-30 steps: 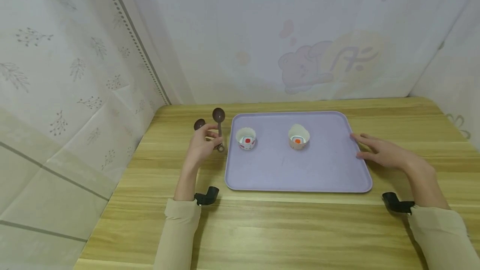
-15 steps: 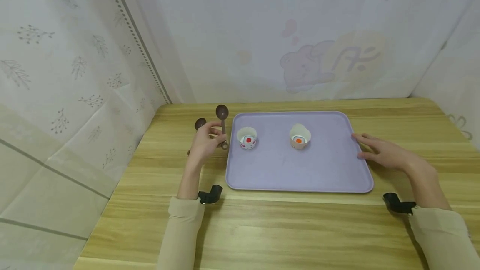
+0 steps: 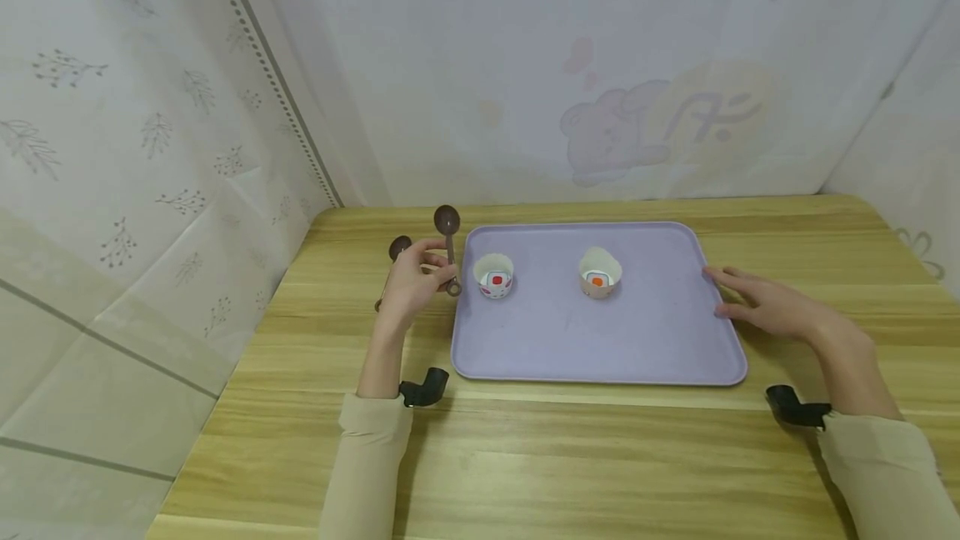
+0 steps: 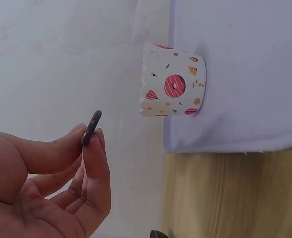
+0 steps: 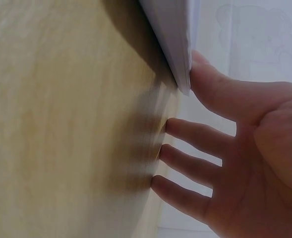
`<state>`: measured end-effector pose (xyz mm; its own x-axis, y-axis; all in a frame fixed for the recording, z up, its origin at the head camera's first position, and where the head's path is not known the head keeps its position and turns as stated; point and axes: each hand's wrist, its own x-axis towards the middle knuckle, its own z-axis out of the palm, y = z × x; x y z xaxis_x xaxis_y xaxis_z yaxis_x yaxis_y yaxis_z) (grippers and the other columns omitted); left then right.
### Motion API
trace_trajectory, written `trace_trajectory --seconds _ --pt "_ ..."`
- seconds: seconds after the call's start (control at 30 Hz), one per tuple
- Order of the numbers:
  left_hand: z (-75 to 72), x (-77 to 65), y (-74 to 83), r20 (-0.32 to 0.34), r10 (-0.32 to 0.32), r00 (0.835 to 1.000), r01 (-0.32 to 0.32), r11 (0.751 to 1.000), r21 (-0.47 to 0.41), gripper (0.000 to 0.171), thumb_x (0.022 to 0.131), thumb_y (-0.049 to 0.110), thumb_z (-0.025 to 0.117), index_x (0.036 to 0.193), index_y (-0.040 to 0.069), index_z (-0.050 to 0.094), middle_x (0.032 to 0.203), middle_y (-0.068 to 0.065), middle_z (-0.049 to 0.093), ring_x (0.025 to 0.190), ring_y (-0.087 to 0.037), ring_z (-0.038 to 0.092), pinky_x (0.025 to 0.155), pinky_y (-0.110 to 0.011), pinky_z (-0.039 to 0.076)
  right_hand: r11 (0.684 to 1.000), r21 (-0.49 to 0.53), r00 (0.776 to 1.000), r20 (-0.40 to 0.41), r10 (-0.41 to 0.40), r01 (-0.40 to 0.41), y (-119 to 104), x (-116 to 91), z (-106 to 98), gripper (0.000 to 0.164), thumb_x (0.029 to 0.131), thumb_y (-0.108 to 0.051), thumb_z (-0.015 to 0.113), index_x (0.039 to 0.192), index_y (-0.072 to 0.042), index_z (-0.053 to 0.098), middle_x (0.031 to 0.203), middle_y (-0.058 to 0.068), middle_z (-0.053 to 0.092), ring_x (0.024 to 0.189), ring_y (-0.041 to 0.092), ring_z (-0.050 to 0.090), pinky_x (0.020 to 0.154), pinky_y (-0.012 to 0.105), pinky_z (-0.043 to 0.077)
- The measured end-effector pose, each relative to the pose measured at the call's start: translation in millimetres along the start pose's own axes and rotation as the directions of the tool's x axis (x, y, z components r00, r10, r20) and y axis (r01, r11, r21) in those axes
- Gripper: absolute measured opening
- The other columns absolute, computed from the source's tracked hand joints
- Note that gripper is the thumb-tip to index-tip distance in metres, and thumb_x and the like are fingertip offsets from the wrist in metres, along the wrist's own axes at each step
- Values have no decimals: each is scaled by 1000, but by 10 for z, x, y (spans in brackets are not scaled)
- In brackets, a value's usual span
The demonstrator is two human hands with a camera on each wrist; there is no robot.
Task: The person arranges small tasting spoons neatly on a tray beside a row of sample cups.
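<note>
My left hand (image 3: 411,280) pinches a dark brown measuring spoon (image 3: 447,221) by its handle, bowl upward, beside the tray's left edge. In the left wrist view the handle's end (image 4: 91,129) sits between thumb and fingertips. A second brown spoon (image 3: 400,247) lies on the table, partly hidden by that hand. The lilac tray (image 3: 600,344) carries a white patterned paper cup (image 3: 494,279) at left and a pinkish paper cup (image 3: 598,275) near the middle. At the tray's right edge, my right hand (image 3: 772,303) touches the rim, fingers spread and thumb on the edge.
The wooden table (image 3: 570,457) extends in front of the tray and to both sides. Patterned cloth (image 3: 465,82) hangs behind the table, and more stands at its left and right. Each wrist wears a black camera mount.
My left hand has moved slightly right toward the tray with the measuring spoon, uncovering more of the second spoon's handle. The right hand and the cups keep their places.
</note>
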<state>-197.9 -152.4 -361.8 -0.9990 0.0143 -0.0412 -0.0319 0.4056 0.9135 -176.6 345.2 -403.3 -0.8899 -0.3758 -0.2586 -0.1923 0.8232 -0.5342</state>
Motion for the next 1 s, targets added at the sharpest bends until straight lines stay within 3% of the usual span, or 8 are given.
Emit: trace_trajectory --seconds 0.13,0.33,0.53,0.77,1.0 --pt "8 -4 37 -2 -1 1000 1 1000 -11 43 95 2 69 137 4 58 105 -17 61 82 -23 65 85 -48 58 1000 0 1000 -1 0 0 -2 4 9 72 103 -32 59 157 2 26 153 45 12 137 66 15 105 77 17" --pt "24 -8 84 -7 10 1000 -10 1000 -26 43 94 1 70 136 3 59 104 -17 62 80 -21 65 76 -36 59 1000 -8 1000 3 8 -8 -20 0 9 73 103 -34 59 157 1 25 154 44 12 137 66 15 105 77 17" --pt "36 -25 115 -18 19 1000 -20 999 -32 43 94 1 70 136 4 59 102 -16 62 81 -21 66 78 -38 60 1000 -16 1000 1 11 -11 -32 0 8 73 103 -34 59 157 2 25 154 44 13 137 65 15 105 77 18" --pt "63 -43 157 -21 31 999 -32 997 -64 44 93 0 71 135 3 59 101 -16 61 81 -22 65 70 -26 58 1000 -14 1000 -1 8 -8 -21 1 11 73 103 -33 59 157 2 25 153 44 13 137 66 15 105 77 17" --pt "96 -44 183 -15 25 1000 -26 997 -75 44 93 -2 70 135 2 58 102 -16 62 81 -22 65 78 -37 60 1000 -15 1000 -2 10 -10 3 5 9 73 103 -33 59 157 1 24 153 44 12 137 66 15 105 77 17"
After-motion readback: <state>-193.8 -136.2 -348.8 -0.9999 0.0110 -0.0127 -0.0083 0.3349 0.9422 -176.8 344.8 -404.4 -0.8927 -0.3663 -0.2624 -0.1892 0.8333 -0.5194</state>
